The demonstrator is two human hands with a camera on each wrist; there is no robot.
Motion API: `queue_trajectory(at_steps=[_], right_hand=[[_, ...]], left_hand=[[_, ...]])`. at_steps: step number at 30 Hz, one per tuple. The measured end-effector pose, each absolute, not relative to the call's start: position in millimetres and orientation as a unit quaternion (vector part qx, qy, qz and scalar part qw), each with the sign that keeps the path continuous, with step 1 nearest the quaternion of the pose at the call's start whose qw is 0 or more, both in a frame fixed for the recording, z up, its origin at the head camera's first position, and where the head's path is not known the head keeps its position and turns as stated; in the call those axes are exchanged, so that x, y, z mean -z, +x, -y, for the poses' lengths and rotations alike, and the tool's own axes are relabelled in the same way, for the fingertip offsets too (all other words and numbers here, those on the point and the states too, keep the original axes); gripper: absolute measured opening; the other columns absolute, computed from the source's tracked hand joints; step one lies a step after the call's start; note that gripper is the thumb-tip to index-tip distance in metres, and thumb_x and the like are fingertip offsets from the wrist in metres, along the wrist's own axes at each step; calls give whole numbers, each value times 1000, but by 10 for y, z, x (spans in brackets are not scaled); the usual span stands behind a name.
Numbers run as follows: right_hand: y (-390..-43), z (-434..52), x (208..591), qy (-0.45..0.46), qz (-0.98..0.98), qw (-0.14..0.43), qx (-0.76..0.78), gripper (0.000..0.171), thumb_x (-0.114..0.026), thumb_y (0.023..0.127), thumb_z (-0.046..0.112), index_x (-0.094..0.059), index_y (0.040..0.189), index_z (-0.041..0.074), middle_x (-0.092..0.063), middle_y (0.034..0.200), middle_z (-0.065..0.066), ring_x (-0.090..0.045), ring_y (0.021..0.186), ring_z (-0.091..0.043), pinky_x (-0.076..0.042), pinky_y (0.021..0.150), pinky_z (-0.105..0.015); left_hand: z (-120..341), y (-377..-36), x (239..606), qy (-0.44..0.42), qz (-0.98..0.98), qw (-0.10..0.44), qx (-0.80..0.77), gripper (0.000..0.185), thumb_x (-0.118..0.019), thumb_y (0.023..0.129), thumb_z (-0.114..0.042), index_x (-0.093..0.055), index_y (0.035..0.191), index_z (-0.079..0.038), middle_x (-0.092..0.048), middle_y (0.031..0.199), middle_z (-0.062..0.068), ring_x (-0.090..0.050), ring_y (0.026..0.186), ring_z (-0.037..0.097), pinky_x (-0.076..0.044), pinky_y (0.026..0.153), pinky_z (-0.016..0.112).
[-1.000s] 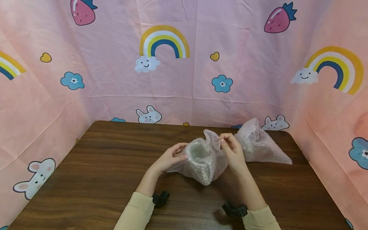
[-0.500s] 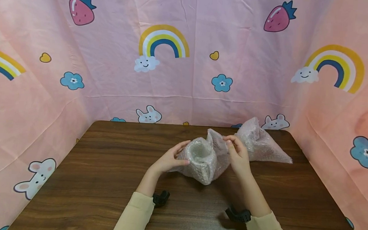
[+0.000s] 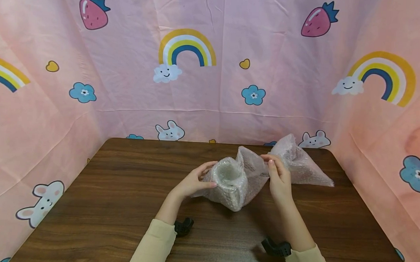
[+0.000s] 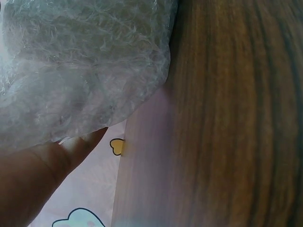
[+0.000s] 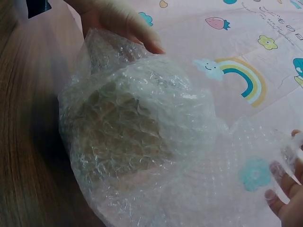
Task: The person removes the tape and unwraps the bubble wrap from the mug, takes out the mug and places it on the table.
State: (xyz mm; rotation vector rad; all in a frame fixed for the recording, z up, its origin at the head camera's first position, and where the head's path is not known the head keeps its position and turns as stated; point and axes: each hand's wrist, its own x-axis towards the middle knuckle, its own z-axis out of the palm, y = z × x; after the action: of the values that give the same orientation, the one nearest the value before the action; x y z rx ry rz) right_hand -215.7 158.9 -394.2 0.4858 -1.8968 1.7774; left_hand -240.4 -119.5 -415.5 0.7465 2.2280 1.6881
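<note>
A bundle of clear bubble wrap point(image 3: 231, 193) stands at the middle of the table, round a hollow thing whose round opening faces up. My left hand point(image 3: 192, 181) holds its left side, thumb in front and fingers behind. To the right, my right hand point(image 3: 280, 183) pinches the edge of a loose bubble wrap flap point(image 3: 255, 167) and stretches it away from the bundle. The right wrist view shows the flap as see-through, with the fingertips point(image 5: 276, 168) at its edge. The left wrist view has the bundle point(image 4: 85, 66) close up, my left hand point(image 4: 40, 168) partly hidden beneath it.
A second bubble-wrapped bundle point(image 3: 299, 167) lies behind my right hand, near the table's back right. The dark wooden table point(image 3: 106, 204) ends at a pink patterned cloth point(image 3: 197, 92), which surrounds it at the back and both sides.
My right hand has moved to the right, drawing the bubble wrap flap outward so it spreads wider. The left hand has stayed on the bundle, its thumb slightly lower than a second ago.
</note>
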Motion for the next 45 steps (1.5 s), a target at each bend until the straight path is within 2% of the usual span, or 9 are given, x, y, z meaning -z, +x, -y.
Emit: queue_trajectory(at_steps=[5, 12, 15, 22, 27, 30, 35, 40, 45], right_hand=[[-2036, -1565, 3827, 189, 698, 264, -639, 26, -36, 101, -6, -57, 113, -16, -55, 113, -28, -50, 109, -14, -36, 96, -23], [-1938, -1499, 3701, 282, 684, 370, -562, 22, -42, 87, -17, -55, 104, -21, -54, 103, -35, -52, 107, -20, -38, 95, -25], [-1932, -1487, 3682, 303, 677, 413, -529, 23, -46, 83, -12, -57, 102, -21, -55, 100, -37, -54, 105, -25, -39, 96, -27], [-1896, -1419, 3645, 352, 648, 501, -453, 38, -55, 95, 18, -56, 100, -19, -55, 98, -36, -55, 107, -29, -40, 97, -30], [-1871, -1348, 3650, 395, 629, 545, -389, 39, -55, 95, 21, -57, 97, -17, -57, 92, -33, -55, 91, -44, -39, 101, -36], [-1873, -1332, 3716, 414, 630, 554, -353, 36, -54, 95, 21, -58, 94, -14, -60, 89, -29, -55, 86, -45, -36, 104, -40], [-1889, -1333, 3904, 444, 651, 516, -337, 35, -57, 94, 21, -59, 102, -13, -61, 99, -26, -58, 95, -42, -38, 102, -37], [-1858, -1335, 4099, 375, 743, 404, -379, 58, -62, 93, 38, -55, 120, -12, -58, 120, -22, -55, 110, -36, -39, 100, -29], [-1817, -1313, 4231, 281, 820, 301, -398, 75, -77, 81, 40, -48, 133, -5, -53, 131, -18, -52, 117, -35, -44, 94, -47]], left_hand=[[1197, -2413, 4163, 255, -769, 120, -574, 69, -71, 87, -8, -36, 146, -5, -39, 146, 18, -36, 133, 33, -30, 104, 55], [1204, -2416, 4176, 245, -767, 120, -581, 68, -73, 86, -9, -38, 145, -6, -40, 145, 18, -37, 132, 35, -32, 103, 53], [1206, -2417, 4187, 239, -765, 121, -586, 68, -73, 86, -10, -39, 145, -6, -40, 145, 17, -37, 132, 35, -31, 104, 53], [1201, -2396, 4177, 232, -763, 122, -591, 69, -74, 85, -10, -39, 145, -5, -40, 145, 18, -35, 133, 37, -28, 105, 56], [1193, -2385, 4160, 240, -761, 119, -591, 75, -73, 86, -9, -32, 148, -2, -33, 149, 19, -36, 132, 39, -32, 103, 54], [1190, -2385, 4160, 245, -760, 118, -590, 77, -72, 86, -8, -29, 149, -3, -29, 151, 18, -36, 132, 38, -35, 102, 53], [1200, -2481, 4311, 260, -764, 106, -581, 76, -71, 87, -6, -29, 150, -5, -27, 153, 16, -33, 134, 39, -32, 102, 57], [1202, -2547, 4395, 272, -779, 86, -559, 73, -73, 86, -11, -35, 149, -12, -33, 151, 10, -33, 134, 38, -29, 103, 59], [1200, -2560, 4389, 265, -790, 85, -546, 77, -79, 82, -23, -38, 147, -22, -37, 149, 5, -36, 133, 35, -31, 103, 58]])
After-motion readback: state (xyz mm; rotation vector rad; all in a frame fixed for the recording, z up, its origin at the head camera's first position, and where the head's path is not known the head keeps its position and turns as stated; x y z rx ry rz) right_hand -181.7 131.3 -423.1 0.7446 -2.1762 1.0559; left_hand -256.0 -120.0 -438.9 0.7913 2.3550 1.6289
